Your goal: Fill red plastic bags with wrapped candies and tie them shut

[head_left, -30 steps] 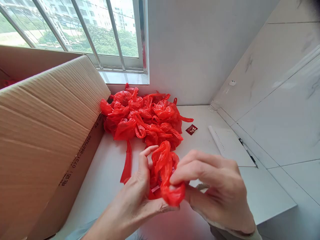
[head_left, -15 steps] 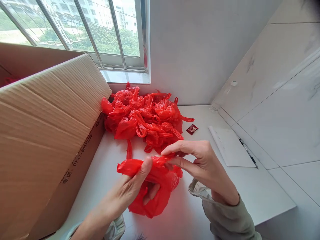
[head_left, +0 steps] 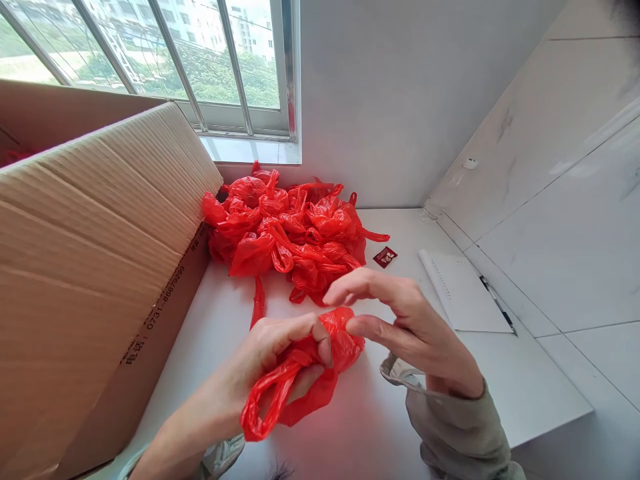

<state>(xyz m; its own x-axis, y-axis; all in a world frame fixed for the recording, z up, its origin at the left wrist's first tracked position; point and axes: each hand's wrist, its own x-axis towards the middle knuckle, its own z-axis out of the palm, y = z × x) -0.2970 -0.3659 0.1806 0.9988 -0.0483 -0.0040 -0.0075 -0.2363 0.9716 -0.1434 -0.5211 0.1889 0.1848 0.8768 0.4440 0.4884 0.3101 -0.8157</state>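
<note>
A red plastic bag [head_left: 345, 350] is bunched up above the white table, its looped handle hanging toward me. My left hand [head_left: 280, 353] is wrapped around the bag's gathered part, fingers curled over it. On the other side, my right hand [head_left: 400, 320] has its thumb and fingers spread, the thumb tip at the bag's upper edge; it does not grip the bag. Just beyond both hands lies a heap of crumpled red plastic bags [head_left: 290, 227], several with loop handles sticking out.
A large open cardboard box [head_left: 100, 267] stands on the left, with something red inside. To the right lie a small dark red packet [head_left: 385, 257], a white notepad [head_left: 465, 293] and a pen [head_left: 497, 305]. A barred window [head_left: 200, 67] and walls border the white table [head_left: 530, 393].
My left hand has turned over and closed around the bag, swinging its handle loop toward me. My right hand has let go of the bag, its fingers now apart.
</note>
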